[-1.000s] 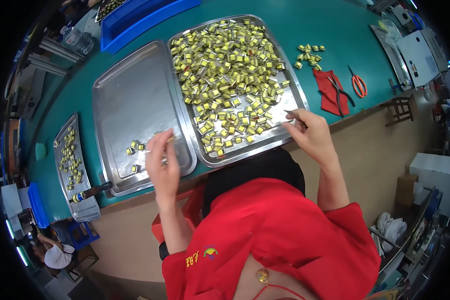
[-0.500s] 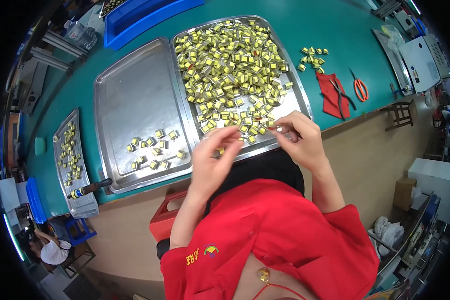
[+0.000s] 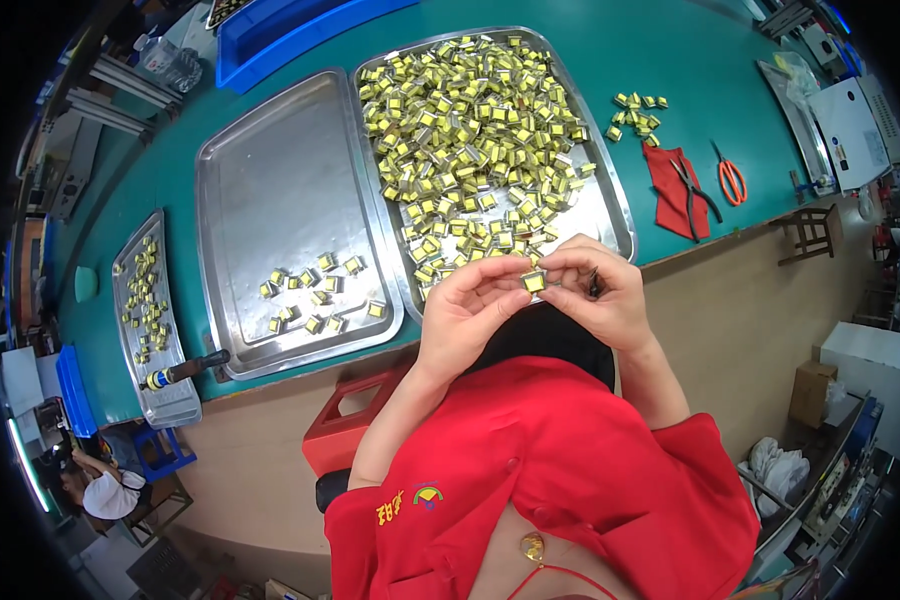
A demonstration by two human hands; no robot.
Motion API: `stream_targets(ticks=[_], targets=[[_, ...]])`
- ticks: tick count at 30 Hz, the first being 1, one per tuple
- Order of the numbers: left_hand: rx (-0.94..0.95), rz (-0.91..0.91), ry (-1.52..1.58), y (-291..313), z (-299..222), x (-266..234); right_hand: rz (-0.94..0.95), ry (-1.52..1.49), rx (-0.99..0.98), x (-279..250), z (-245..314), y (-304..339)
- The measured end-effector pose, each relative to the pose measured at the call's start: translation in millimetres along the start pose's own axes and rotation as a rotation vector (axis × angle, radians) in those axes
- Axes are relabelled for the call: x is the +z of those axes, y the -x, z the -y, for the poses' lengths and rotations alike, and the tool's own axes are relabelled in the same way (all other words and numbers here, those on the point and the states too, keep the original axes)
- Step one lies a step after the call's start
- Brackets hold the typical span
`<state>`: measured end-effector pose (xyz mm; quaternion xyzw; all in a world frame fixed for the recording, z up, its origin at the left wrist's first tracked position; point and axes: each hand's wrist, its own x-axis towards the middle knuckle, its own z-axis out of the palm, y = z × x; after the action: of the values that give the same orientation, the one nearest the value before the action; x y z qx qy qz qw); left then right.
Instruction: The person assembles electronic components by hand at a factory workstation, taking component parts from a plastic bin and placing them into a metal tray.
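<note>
My left hand and my right hand meet over the near edge of the right metal tray. Pinched between the fingertips of both is one small yellow-taped transformer. Something small and dark shows in the curl of my right fingers; its kind I cannot make out. A big heap of similar transformers fills most of that tray. To its left, a second metal tray carries several loose ones near its front.
A narrow tray of transformers lies far left, beside a dark-handled tool. On the right are a small transformer group, a red cloth, pliers and orange-handled scissors. A blue bin stands behind.
My hands were apart over the tray's front and have come together. A transformer now shows between their fingertips. The whole view has shifted slightly.
</note>
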<state>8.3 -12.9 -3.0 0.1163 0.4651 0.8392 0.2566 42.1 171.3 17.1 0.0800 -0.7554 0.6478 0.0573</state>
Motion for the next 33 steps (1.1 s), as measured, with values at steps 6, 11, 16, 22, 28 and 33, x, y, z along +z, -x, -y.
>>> stream_targets(ticks=[6, 11, 16, 22, 28, 33], targets=[[0.011, -0.014, 0.028, 1, 2, -1, -0.009, -0.051, 0.054, 2, -1, 0], [0.066, -0.03, -0.041, -3, 0, 1, -0.056, 0.005, 0.007, 5, 0, 0], [-0.046, -0.066, 0.044, -4, 3, 0, -0.085, 0.188, -0.217, 18, 5, -6], [-0.098, -0.04, 0.231, -1, -1, -2, -0.096, 0.137, -0.098, 14, 5, -5], [-0.06, -0.025, 0.072, 0, 1, -3, -0.057, 0.112, -0.111, 13, 4, -4], [0.078, -0.004, -0.06, 0, 2, 0, -0.085, 0.098, -0.106, 14, 1, -3]])
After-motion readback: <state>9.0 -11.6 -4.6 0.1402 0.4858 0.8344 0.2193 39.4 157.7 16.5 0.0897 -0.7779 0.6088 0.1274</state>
